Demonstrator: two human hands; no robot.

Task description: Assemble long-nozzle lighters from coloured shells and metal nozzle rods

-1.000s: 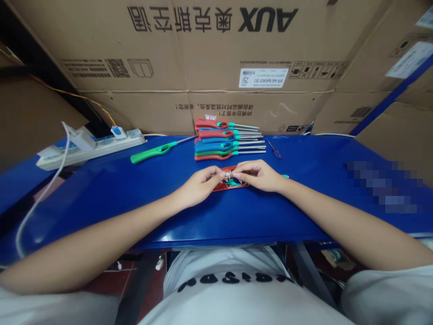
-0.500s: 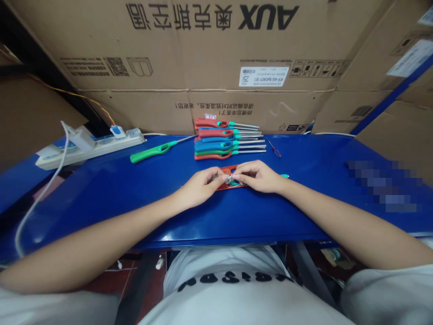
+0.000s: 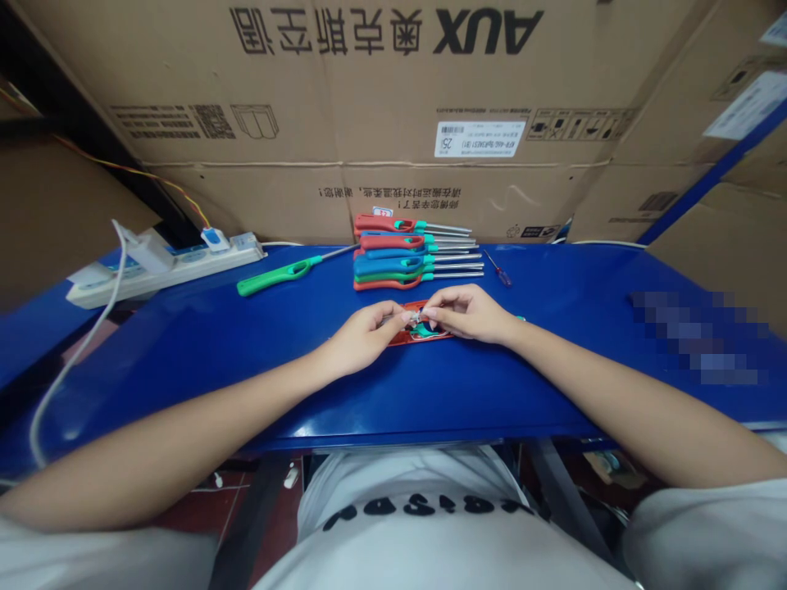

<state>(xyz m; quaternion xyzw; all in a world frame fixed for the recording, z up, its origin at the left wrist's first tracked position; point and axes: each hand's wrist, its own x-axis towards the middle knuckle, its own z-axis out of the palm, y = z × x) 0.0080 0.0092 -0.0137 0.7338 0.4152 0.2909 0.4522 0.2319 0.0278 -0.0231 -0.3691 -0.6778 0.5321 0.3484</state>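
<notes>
An opened orange-red gas lighter casing (image 3: 402, 338) lies on the blue table, with a teal trigger piece (image 3: 421, 331) and a thin pale wire or tube showing inside it. Over its middle, both hands meet at a small whitish metallic part (image 3: 416, 317), too small to name exactly. My left hand (image 3: 367, 338) pinches that part from the left, its fingers closed at the casing's left end. From the right, my right hand (image 3: 470, 314) pinches at the same part with thumb and forefinger, covering the casing's right end.
Behind the hands lies a pile of red, blue and green lighters (image 3: 388, 266). A single green lighter (image 3: 274, 279) is left of it, a small screwdriver (image 3: 503, 277) right. A power strip (image 3: 178, 274) with plugs stands far left; a cardboard wall (image 3: 295, 197) closes the back.
My right hand has risen slightly and moved away from me, and the small part has shifted up with the fingertips. More of the teal piece shows inside the casing.
</notes>
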